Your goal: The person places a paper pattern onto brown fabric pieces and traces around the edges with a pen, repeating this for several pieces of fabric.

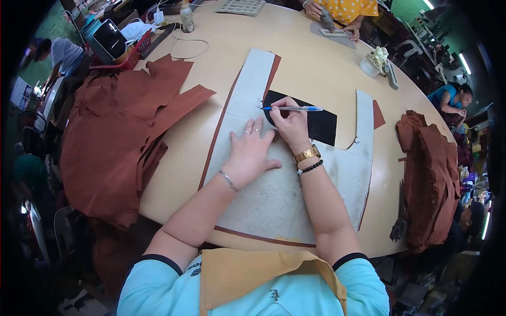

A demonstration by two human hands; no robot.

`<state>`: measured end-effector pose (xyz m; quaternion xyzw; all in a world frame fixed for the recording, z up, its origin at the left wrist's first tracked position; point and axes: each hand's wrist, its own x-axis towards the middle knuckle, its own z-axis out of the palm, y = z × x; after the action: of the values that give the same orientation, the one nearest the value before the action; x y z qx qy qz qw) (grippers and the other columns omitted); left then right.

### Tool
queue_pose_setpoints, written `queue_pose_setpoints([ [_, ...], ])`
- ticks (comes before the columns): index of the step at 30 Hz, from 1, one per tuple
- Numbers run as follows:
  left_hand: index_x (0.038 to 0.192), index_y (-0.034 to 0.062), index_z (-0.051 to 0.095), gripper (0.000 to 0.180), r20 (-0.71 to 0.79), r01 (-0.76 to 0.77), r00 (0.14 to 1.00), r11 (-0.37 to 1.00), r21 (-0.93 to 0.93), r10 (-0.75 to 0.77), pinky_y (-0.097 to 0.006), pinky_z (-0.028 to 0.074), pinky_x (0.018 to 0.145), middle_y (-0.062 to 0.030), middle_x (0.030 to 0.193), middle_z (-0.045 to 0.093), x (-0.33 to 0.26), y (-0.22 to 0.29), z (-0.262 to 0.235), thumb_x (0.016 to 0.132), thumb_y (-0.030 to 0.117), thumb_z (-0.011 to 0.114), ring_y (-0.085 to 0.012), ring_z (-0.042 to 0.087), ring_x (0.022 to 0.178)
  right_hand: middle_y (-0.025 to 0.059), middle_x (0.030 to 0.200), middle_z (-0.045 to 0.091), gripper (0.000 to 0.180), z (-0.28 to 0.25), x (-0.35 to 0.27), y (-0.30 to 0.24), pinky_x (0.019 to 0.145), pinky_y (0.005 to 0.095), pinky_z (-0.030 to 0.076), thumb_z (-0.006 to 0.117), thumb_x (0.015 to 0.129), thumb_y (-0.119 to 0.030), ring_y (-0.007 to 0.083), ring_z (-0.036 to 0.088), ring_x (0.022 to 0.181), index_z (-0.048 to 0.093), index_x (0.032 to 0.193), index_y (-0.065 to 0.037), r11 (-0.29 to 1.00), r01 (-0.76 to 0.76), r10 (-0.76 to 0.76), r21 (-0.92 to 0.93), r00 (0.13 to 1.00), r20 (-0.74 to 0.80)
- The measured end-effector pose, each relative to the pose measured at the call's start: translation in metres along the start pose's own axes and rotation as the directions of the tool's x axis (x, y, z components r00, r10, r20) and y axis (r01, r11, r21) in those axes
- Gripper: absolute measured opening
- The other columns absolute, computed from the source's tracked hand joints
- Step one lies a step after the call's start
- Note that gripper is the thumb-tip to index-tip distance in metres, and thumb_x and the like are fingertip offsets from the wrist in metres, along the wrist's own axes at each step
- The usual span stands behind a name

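A large grey-white U-shaped template (263, 203) lies flat on the table in front of me, with reddish-brown material (275, 68) showing along its edges. My left hand (250, 150) rests on the template with its fingers spread, holding nothing. A blue ballpoint pen (312, 108) is gripped in my right hand (291, 125), its tip at the inner edge of the template's left arm. Under my right hand, in the template's cutout, lies a black sheet (322, 122). Part of that sheet is hidden by the hand.
Brown sheets (113, 142) are stacked at the left edge, and more brown pieces (435, 184) are piled at the right. A red basket (126, 62), a bottle (187, 18) and a white tub (372, 63) stand farther back. Across the table, a person in yellow (350, 10) works with their hands.
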<state>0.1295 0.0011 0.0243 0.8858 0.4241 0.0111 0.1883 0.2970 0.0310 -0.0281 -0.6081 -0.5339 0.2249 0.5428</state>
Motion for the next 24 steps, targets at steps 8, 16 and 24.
queue_pose_setpoints([
  [8, 0.141, 0.0084, 0.049, 0.083, -0.006, 0.003, 1.0, 1.0, 0.031, -0.003, -0.075, 0.033, 0.109, -0.0243, 0.161, 0.032, -0.001, 0.003, 0.001, 0.078, 0.052, 0.084, -0.0402, 0.025, 0.153, 0.003, 0.074, 0.071, 0.013, 0.005, 0.001, 0.014, 0.056, 0.0248, 0.047, 0.071, 0.089, -0.016, 0.007, 0.058, 0.06, 0.071, 0.092, -0.003, 0.997, 0.032, -0.034, 0.075, 0.999, 0.02],
  [16, 0.142, 0.0083, 0.049, 0.084, 0.0, -0.028, 1.0, 1.0, 0.008, 0.028, -0.074, 0.033, 0.109, -0.0253, 0.161, 0.032, -0.001, 0.0, 0.001, 0.078, 0.051, 0.084, -0.0411, 0.025, 0.153, 0.0053, 0.078, 0.073, 0.012, 0.003, 0.0, 0.003, 0.06, 0.0267, 0.052, 0.07, 0.089, -0.014, 0.0107, 0.064, 0.064, 0.072, 0.092, -0.003, 1.0, 0.005, -0.006, 0.026, 0.999, 0.049],
  [24, 0.146, 0.0111, 0.05, 0.085, -0.015, -0.075, 0.997, 0.997, -0.018, 0.075, -0.073, 0.033, 0.11, -0.026, 0.161, 0.032, -0.001, 0.002, -0.003, 0.079, 0.049, 0.084, -0.0429, 0.025, 0.153, 0.0049, 0.08, 0.07, 0.008, -0.054, -0.008, 0.013, 0.064, 0.027, 0.054, 0.069, 0.093, -0.01, 0.0116, 0.069, 0.075, 0.068, 0.094, -0.002, 0.898, -0.1, 0.174, 0.429, 0.975, -0.137],
])
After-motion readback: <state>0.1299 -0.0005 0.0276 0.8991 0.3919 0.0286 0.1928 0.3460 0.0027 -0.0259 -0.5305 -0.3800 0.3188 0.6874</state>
